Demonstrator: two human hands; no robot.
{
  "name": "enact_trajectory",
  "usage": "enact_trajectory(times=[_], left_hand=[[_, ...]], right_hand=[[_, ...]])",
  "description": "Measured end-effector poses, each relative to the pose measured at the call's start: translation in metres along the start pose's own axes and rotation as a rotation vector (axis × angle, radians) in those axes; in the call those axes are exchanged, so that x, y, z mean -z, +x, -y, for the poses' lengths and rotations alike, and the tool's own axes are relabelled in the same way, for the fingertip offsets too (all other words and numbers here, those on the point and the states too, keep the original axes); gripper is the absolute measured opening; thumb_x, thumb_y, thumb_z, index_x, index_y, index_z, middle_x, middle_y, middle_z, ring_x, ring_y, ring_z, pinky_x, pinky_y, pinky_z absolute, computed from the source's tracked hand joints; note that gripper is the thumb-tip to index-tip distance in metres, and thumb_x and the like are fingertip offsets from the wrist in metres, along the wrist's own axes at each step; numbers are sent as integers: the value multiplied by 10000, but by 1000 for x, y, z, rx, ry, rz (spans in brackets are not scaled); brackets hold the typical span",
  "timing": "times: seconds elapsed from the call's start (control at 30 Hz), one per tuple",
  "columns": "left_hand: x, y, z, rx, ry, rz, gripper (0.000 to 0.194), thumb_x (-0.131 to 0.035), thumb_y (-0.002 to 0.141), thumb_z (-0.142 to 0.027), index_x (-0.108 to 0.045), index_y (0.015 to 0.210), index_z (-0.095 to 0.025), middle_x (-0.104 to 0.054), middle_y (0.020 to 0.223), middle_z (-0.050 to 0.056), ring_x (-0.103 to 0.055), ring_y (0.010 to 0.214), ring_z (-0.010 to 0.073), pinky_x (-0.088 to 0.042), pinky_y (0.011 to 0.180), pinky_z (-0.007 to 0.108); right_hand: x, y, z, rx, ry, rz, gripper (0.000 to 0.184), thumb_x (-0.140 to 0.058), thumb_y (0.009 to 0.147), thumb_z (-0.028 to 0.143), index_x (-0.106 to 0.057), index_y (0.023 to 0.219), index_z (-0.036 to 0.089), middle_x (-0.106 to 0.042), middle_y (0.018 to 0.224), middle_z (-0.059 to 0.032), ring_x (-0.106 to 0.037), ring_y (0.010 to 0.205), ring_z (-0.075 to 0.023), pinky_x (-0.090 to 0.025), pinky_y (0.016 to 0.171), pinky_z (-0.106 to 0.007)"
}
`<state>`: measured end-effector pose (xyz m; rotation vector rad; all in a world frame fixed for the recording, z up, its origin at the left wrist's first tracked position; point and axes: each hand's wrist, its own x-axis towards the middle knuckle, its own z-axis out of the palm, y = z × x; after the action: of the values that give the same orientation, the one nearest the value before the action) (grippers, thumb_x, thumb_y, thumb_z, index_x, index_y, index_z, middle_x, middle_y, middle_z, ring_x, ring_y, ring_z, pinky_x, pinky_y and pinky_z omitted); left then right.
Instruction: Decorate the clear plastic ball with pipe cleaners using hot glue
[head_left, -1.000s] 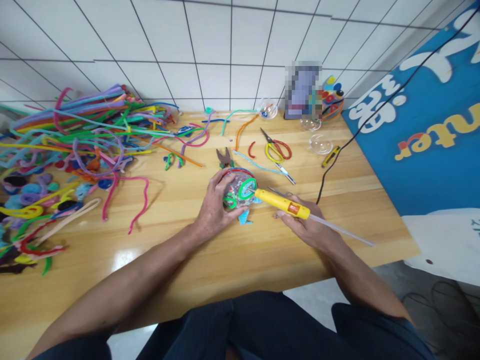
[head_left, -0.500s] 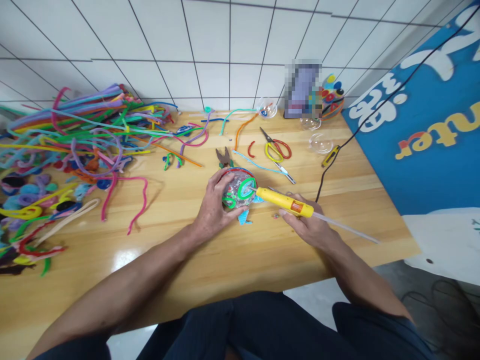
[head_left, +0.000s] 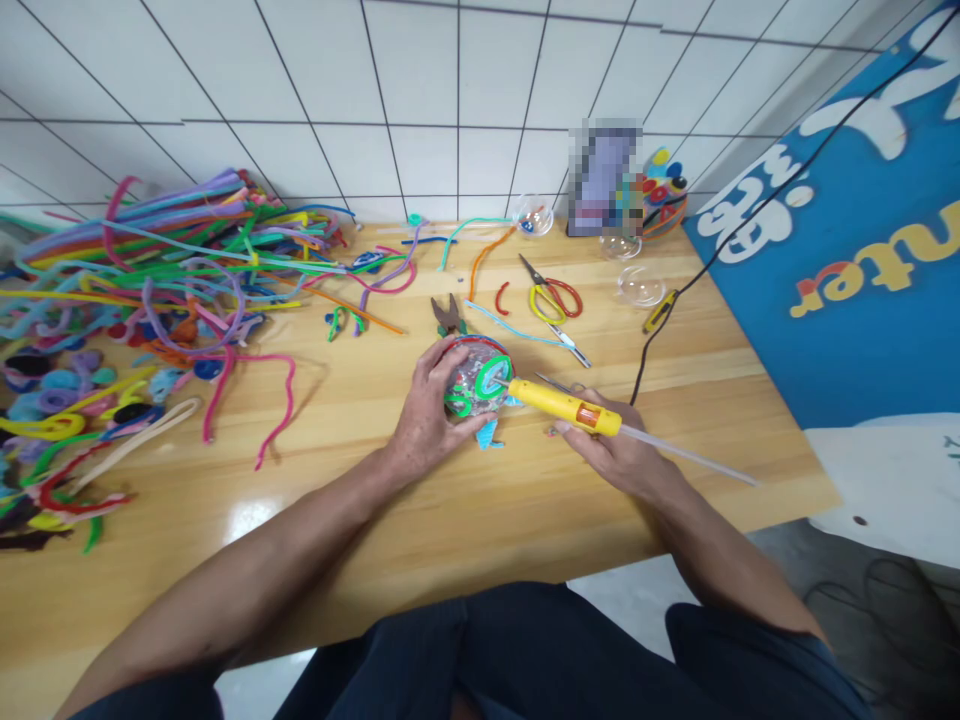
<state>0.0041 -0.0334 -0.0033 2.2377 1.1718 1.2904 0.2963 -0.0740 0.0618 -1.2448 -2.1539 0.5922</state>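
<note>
My left hand (head_left: 429, 405) is wrapped round the left side of a clear plastic ball (head_left: 471, 377) decorated with pipe cleaners. Green loops show on its near face, a red strip runs over its top, and a light blue piece (head_left: 487, 433) sticks out below. In my right hand (head_left: 615, 445) is a yellow hot glue gun (head_left: 566, 405), with a long translucent glue stick (head_left: 686, 458) coming out of its back end. The gun's nozzle points left and meets the right green loop, which has light blue inside. Whether glue is flowing is too small to tell.
Pliers (head_left: 448, 316) lie just behind the ball. Beyond are scissors (head_left: 553, 295), a pen-like tool (head_left: 571, 345) and clear half-shells (head_left: 641, 288). A heap of pipe cleaners (head_left: 172, 240) covers the left. A black cable (head_left: 697, 275) crosses the right side, near a blue board (head_left: 847, 330).
The glue gun has shifted very slightly left and down, its nozzle staying at the green loop. My left hand and the ball have kept their place.
</note>
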Motion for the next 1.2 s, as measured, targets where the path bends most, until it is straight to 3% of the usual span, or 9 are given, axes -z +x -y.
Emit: enact_trajectory(times=[0.73, 0.9, 1.2], left_hand=[[-1, -1, 1, 0, -8, -11, 954, -904, 897, -535, -346, 1644, -332, -467, 1619, 168, -530, 1524, 387, -519, 1239, 627], [-1, -1, 0, -8, -19, -20, 933, -903, 900, -519, -372, 1640, -312, -475, 1617, 175, -529, 1522, 387, -517, 1240, 624], [-1, 0, 0, -9, -23, -24, 936, -904, 902, -517, -371, 1643, -308, -477, 1617, 176, -531, 1521, 382, -522, 1236, 611]], right_hand=[[3, 2, 6, -3, -4, 17, 151, -618, 1056, 281, -666, 1199, 278, -764, 897, -25, -725, 717, -215, -566, 660, -338], [7, 2, 7, 1, -7, 46, 85, -625, 1043, 250, -678, 1105, 276, -738, 822, -11, -677, 629, -193, -546, 614, -326], [-1, 1, 4, 36, -17, -21, 139, -631, 1046, 260, -666, 1176, 295, -763, 888, -15, -716, 699, -215, -574, 658, -341]])
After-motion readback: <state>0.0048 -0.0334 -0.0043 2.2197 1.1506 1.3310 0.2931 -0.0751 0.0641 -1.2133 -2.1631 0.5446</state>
